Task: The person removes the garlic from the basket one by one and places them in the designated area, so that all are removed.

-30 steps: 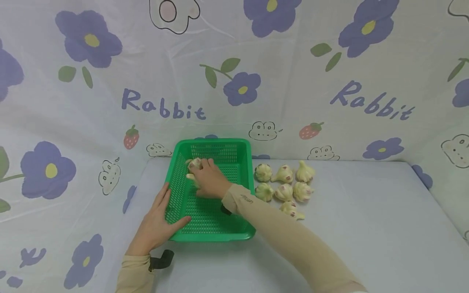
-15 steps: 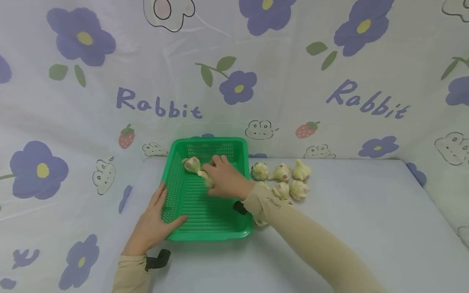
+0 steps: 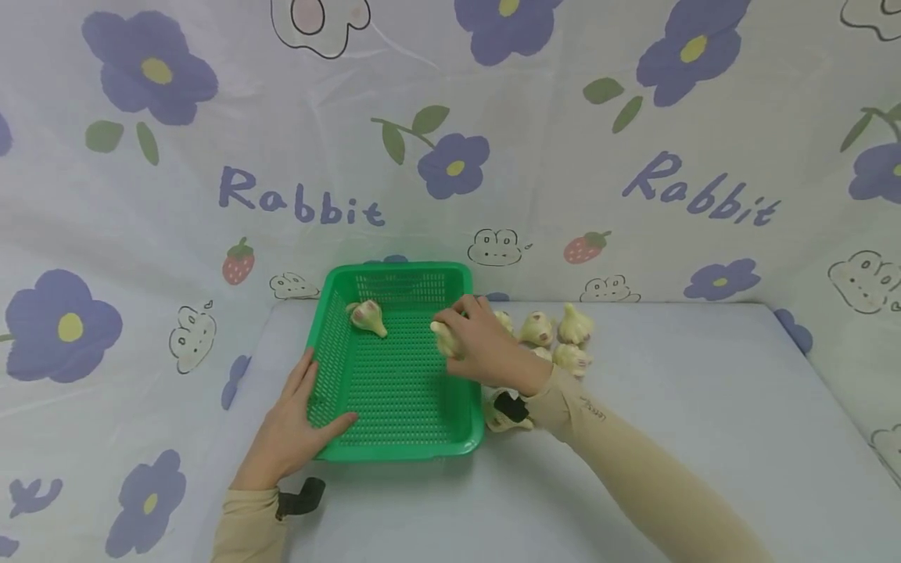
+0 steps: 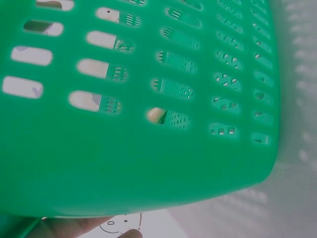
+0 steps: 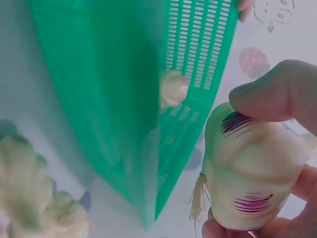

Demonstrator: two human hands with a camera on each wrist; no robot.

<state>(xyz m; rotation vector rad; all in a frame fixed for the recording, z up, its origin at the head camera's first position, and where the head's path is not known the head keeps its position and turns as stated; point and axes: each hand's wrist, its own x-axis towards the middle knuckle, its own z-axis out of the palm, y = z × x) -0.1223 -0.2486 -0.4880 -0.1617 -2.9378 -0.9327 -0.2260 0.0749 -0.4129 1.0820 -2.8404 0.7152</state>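
My right hand pinches a garlic bulb over the right side of a green plastic basket. In the right wrist view this held garlic bulb shows purple streaks and a tuft of roots, with the thumb on one side and fingers on the other. A second garlic bulb lies inside the basket near its back left corner. My left hand rests on the basket's near left corner, fingers extended along the left rim and thumb over the front rim. In the left wrist view, the basket's slotted wall hides most of that hand.
Several garlic bulbs lie on the white table just right of the basket, partly hidden behind my right hand and wrist. A cloth backdrop printed with flowers and rabbits stands close behind the basket.
My right hand has lifted one garlic bulb away from the other in the basket and carried it right, to the basket's right rim. The left hand has kept its place on the corner.
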